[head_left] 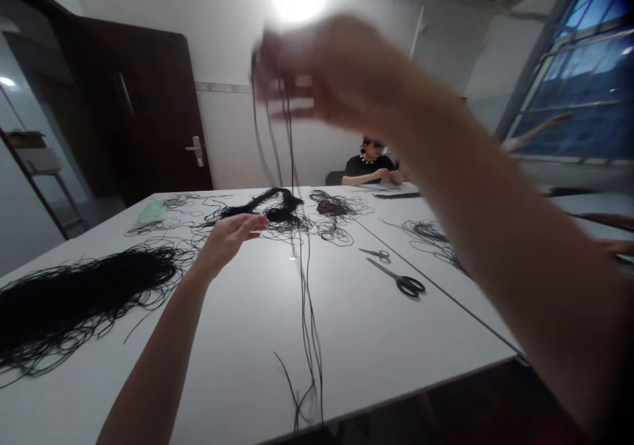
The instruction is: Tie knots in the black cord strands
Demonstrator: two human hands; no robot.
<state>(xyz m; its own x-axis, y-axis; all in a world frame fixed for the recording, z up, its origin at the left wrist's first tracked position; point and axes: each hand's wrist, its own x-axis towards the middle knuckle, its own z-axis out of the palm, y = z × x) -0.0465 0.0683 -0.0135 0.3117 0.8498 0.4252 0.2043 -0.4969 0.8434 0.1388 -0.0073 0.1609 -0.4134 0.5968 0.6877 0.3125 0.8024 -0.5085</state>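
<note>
Raised high in the middle of the view, my right hand (317, 68) is blurred, its fingers closed on several thin black cords (304, 293). The cords hang down from it, and their lower ends lie on the white table (238, 359) by the front edge. My left hand (232, 237) is held over the table to the left of the hanging cords. Its fingers are stretched out, with nothing seen in them. A tangled black cord bundle (282, 210) lies just beyond the left hand.
A large black cord heap (94, 293) covers the table's left side. Large scissors (399, 278) and small scissors (379, 255) lie right of the cords. More loose cords (428, 234) lie farther right. A pale green object (152, 212) is at back left. A person (369, 164) sits across the table.
</note>
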